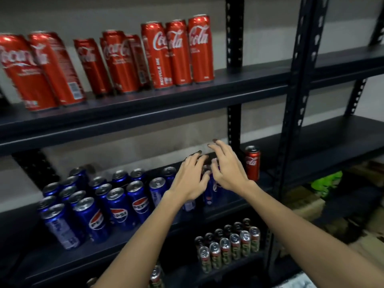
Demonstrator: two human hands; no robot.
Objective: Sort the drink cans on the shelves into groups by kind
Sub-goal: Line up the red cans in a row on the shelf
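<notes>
left hand (188, 179) grip wide | right hand (227, 169) likewise | Pepsi can (209, 190) between, mostly hidden

Stockroom or shop backroom: dark slotted-steel shelving (291, 113), massed drink cans (116, 204), cardboard boxes (307, 204) alongside.
</notes>
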